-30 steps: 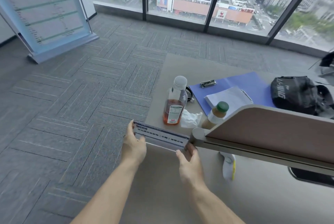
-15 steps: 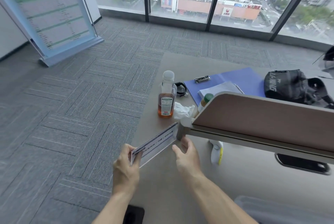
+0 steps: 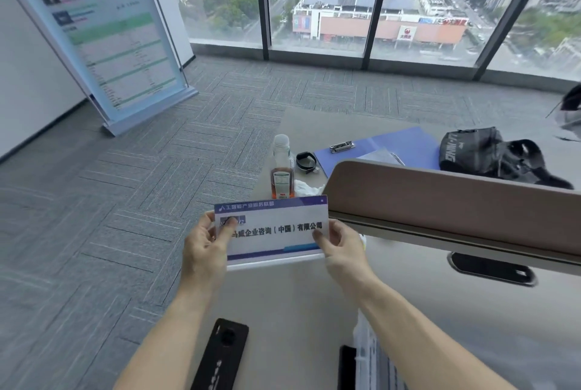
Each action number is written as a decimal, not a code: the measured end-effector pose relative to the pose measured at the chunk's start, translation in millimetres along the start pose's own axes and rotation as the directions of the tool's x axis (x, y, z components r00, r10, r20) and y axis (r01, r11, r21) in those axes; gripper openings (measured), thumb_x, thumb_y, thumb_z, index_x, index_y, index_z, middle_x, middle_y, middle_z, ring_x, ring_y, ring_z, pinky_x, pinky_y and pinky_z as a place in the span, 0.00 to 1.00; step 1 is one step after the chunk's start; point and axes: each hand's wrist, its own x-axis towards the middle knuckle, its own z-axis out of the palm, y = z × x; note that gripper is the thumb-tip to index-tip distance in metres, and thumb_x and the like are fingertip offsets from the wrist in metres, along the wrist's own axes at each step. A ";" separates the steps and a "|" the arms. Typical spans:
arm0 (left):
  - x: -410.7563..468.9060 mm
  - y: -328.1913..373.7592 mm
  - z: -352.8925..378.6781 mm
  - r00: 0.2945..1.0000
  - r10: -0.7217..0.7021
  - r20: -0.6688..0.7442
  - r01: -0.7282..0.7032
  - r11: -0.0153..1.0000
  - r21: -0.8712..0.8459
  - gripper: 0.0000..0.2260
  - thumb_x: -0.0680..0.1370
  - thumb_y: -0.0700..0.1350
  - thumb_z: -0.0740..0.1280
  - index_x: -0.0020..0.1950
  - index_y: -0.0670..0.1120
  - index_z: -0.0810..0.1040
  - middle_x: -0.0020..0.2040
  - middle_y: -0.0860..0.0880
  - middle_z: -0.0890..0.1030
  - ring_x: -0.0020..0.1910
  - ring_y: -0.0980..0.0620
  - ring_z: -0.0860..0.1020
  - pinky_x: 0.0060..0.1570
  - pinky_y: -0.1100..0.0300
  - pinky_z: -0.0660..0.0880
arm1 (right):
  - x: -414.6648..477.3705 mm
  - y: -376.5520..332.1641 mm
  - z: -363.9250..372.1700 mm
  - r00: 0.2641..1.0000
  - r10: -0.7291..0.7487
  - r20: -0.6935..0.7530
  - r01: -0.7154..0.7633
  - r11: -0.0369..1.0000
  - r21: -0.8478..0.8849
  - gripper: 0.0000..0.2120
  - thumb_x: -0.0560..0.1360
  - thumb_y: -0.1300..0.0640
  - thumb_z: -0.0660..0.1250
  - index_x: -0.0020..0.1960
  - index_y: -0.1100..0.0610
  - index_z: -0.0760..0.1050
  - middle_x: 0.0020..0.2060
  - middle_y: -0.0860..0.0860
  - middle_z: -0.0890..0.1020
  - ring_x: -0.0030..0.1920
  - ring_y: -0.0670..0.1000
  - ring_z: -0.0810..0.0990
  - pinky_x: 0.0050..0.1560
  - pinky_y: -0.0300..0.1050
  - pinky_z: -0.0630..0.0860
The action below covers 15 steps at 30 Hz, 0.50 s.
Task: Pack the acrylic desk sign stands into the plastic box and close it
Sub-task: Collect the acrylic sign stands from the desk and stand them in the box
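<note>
An acrylic desk sign stand (image 3: pixel 275 229) with a white and blue printed card is held upright above the desk, its face turned toward me. My left hand (image 3: pixel 206 248) grips its left edge, thumb on the front. My right hand (image 3: pixel 341 245) pinches its right edge. A clear plastic box (image 3: pixel 374 355) shows partly at the bottom, right of my right forearm; what it contains is unclear.
A brown desk divider panel (image 3: pixel 456 201) runs to the right of the sign. Behind it are a bottle of orange drink (image 3: pixel 282 169), a blue clipboard (image 3: pixel 377 147) and a black bag (image 3: pixel 487 154). A black strap-like object (image 3: pixel 223 355) lies near the desk's front edge. Grey carpet lies to the left.
The sign was lifted from the desk by the divider, tilted on edge in my left hand, and now faces me upright with both hands on it. The view shifted down toward me.
</note>
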 end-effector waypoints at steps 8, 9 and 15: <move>-63.9 94.1 56.5 0.985 0.134 0.113 -0.132 0.991 -0.028 0.06 0.82 0.46 0.67 0.57 0.50 0.82 0.49 0.48 0.88 0.47 0.52 0.87 0.46 0.59 0.80 | -59.3 -70.0 -96.9 0.987 -0.120 -0.104 0.127 0.990 0.063 0.06 0.77 0.62 0.71 0.51 0.53 0.79 0.46 0.52 0.87 0.47 0.51 0.84 0.45 0.40 0.79; -77.3 108.6 67.8 0.980 0.161 0.119 -0.158 0.987 -0.036 0.06 0.82 0.46 0.67 0.57 0.49 0.82 0.48 0.48 0.88 0.46 0.52 0.87 0.43 0.63 0.80 | -70.5 -79.4 -116.2 0.985 -0.132 -0.111 0.141 0.987 0.078 0.06 0.77 0.62 0.71 0.51 0.54 0.79 0.46 0.52 0.86 0.46 0.51 0.83 0.41 0.39 0.78; -172.9 181.9 143.8 0.947 0.252 0.200 -0.233 0.966 -0.113 0.05 0.81 0.42 0.69 0.55 0.46 0.82 0.47 0.48 0.89 0.47 0.50 0.87 0.43 0.61 0.82 | -151.5 -116.1 -246.9 0.970 -0.208 -0.127 0.224 0.966 0.129 0.06 0.76 0.62 0.72 0.52 0.56 0.80 0.49 0.56 0.86 0.46 0.52 0.83 0.36 0.41 0.77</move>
